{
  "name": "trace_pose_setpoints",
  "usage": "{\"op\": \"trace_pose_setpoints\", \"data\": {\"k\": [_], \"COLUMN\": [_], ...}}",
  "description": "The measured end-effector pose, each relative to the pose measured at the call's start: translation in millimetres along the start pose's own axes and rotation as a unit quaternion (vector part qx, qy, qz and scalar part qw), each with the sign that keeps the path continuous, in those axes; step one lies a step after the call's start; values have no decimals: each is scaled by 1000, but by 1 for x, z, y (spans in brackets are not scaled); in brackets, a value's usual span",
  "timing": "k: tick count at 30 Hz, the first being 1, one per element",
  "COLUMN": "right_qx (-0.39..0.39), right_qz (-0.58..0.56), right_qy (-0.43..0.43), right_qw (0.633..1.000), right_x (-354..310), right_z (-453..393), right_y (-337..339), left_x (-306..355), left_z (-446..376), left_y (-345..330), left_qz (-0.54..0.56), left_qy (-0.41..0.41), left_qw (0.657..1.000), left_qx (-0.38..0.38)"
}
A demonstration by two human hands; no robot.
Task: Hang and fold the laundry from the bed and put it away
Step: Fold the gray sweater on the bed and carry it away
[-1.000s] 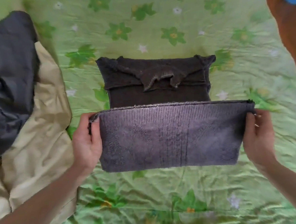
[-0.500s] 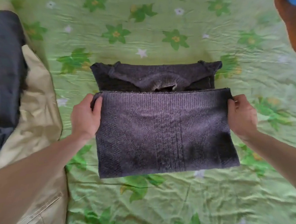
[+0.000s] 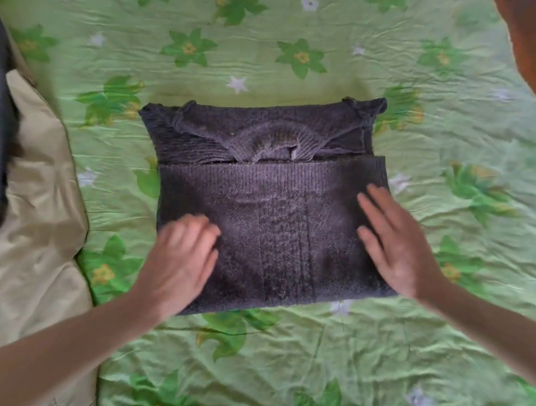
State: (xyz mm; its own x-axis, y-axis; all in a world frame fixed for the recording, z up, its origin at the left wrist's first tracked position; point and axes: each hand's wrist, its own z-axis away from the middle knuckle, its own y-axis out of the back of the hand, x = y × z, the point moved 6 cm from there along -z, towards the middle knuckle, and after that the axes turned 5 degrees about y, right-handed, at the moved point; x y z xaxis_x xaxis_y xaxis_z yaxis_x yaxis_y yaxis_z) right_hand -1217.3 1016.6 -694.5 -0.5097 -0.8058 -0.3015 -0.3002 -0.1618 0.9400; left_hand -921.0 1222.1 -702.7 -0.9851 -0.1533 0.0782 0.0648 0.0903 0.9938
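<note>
Both hands released the hem since last frame | left hand (image 3: 178,259) and right hand (image 3: 396,244) flat, fingers loose, pressing sweater (image 3: 273,202) on bed (image 3: 303,359) | soft, floppy knit (light) | grab side edges outboard of palms

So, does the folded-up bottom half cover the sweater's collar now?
No, the folded hem stops just short of the collar of the sweater, which shows above it with the shoulders.
</note>
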Motion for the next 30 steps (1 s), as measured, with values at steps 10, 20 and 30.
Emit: {"op": "trace_pose_setpoints", "data": {"k": [10,20,30], "right_qx": [-204,-157,-235], "right_qz": [133,133,99], "right_qy": [114,46,92], "right_qw": [963,977,962], "right_x": [-7,-1,-45], "right_z": [58,79,150], "right_y": [-42,-14,31], "left_x": [20,26,41], "left_z": [61,63,135], "left_y": [-27,-7,39], "left_qz": [-55,-55,-9], "left_qy": [-118,-49,-83], "left_qw": [978,984,966], "left_qx": [-164,-159,-244]}}
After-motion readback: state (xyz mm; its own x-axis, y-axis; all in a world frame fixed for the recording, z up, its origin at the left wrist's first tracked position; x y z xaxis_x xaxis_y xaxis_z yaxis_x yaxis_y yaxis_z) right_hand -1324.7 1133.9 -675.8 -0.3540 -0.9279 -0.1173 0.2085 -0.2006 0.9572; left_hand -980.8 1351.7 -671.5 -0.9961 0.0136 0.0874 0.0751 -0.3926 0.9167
